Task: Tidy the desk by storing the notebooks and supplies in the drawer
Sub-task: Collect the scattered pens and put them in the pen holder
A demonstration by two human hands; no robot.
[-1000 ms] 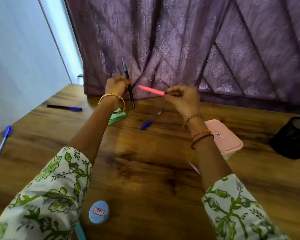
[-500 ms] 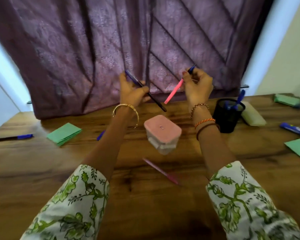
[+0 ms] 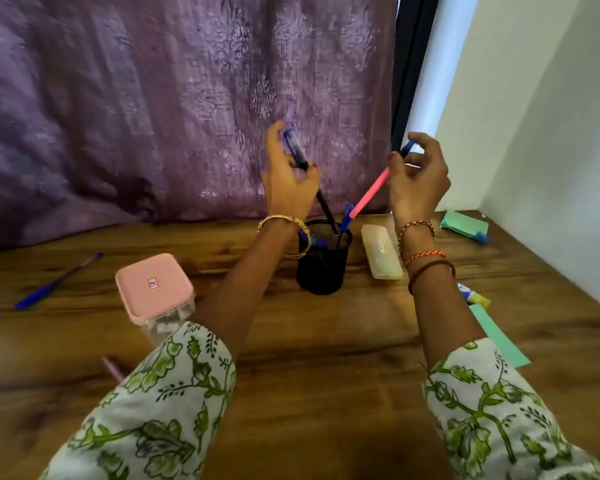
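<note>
left hand (image 3: 284, 188): black pen (image 3: 309, 174) pinched, tip angled down into the pen cup (image 3: 323, 265) at the bench's (image 3: 326, 393) back edge, seemingly for dropping in | right hand (image 3: 416, 183): pink pen (image 3: 369, 194) pinched, likewise aimed | drawer not in view

Small red-bordered sticker on pink box lid (image 3: 154, 287), marks illegible

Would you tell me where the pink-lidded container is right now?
In the head view, the pink-lidded container stands on the desk left of centre, beside the left forearm, left of the black mesh holder.
</note>
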